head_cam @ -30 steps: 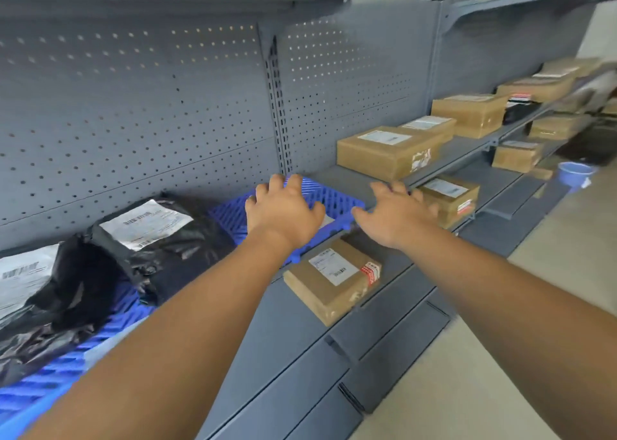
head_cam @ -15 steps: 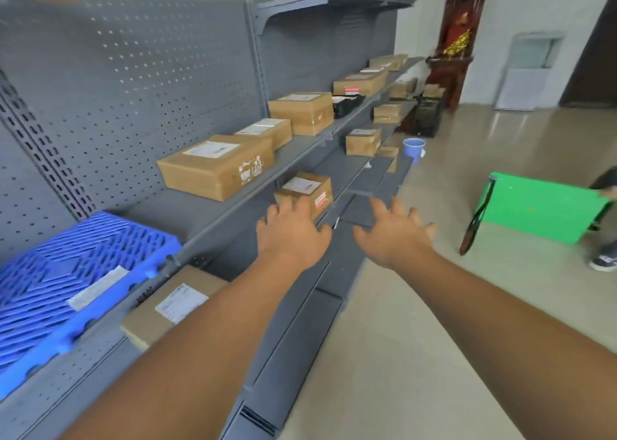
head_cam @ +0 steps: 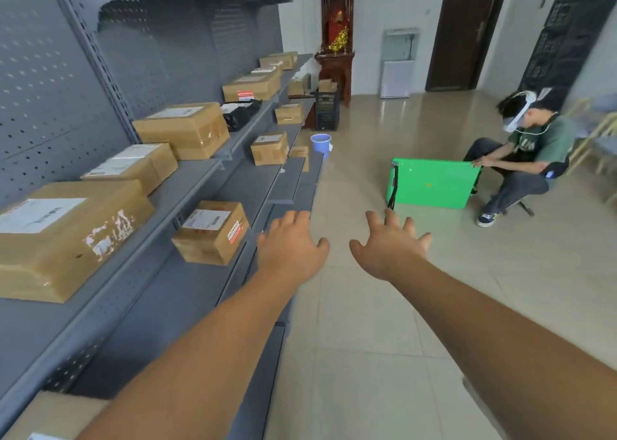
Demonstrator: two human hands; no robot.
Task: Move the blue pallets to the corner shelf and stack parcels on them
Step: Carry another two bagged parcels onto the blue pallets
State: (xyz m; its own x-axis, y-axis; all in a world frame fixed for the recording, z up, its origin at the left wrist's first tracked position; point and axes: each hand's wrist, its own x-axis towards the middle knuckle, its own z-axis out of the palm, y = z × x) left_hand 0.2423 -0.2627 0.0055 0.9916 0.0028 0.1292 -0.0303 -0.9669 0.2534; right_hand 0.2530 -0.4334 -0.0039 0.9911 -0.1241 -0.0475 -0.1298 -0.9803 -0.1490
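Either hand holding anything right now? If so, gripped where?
Nothing held. Left hand and right hand both reach forward with fingers spread, empty, touching no parcel.

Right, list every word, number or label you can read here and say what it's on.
Nothing is sharp enough to quote.
White shipping label on the nearest box: print blurred.
Red-and-white sticker on the lower-shelf box: too small to read.
Red sticker on the far upper-shelf box: blurred.
Print on the seated person's green shirt: illegible.
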